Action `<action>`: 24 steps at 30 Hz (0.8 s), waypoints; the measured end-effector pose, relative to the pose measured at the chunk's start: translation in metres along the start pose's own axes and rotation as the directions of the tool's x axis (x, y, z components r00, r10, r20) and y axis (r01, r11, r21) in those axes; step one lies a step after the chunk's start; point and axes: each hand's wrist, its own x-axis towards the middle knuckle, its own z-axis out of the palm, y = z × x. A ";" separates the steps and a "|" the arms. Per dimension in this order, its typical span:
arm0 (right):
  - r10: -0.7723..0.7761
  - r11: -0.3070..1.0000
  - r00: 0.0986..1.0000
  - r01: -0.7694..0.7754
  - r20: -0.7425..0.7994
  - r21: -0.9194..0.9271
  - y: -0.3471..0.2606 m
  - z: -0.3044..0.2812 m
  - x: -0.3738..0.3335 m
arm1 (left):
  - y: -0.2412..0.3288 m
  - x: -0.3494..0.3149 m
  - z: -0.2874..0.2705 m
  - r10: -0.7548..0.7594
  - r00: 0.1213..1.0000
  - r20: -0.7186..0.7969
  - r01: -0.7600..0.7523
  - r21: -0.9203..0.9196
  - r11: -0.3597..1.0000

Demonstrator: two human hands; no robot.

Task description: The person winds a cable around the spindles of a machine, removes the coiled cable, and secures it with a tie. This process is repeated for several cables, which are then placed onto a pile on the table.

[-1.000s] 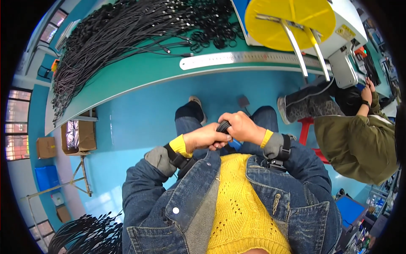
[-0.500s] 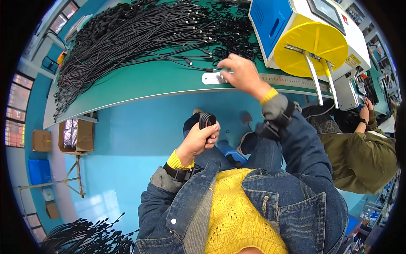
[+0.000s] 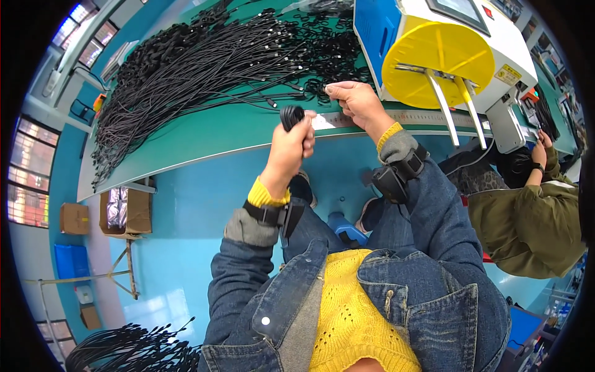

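My left hand (image 3: 290, 144) is closed around a coiled black cable (image 3: 291, 116), raised just over the front edge of the green table (image 3: 204, 133). To its right, my right hand (image 3: 359, 104) pinches with thumb and forefinger at the near edge of a heap of small black loops (image 3: 325, 53). A thin black loop (image 3: 315, 92) appears to be at those fingertips, though it is hard to separate from the heap. Beneath both hands lies a steel ruler (image 3: 396, 118), partly covered by my left fingers.
A large pile of black cables (image 3: 204, 74) spreads across the table's left. At right stands a white-and-blue machine with a yellow disc (image 3: 434, 56) and two protruding rods. A co-worker in a green jacket (image 3: 527, 217) sits beyond it. More cables (image 3: 133, 347) are at lower left, cardboard box (image 3: 127, 214) above.
My left hand has lifted the coiled cable up and forward to the table edge. My right hand's fingers have closed into a pinch at the loops.
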 end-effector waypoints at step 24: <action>-0.189 0.867 0.858 -0.083 0.478 0.491 0.025 -0.040 -0.094 | 0.011 -0.010 0.037 -0.095 0.958 0.272 0.026 0.245 0.969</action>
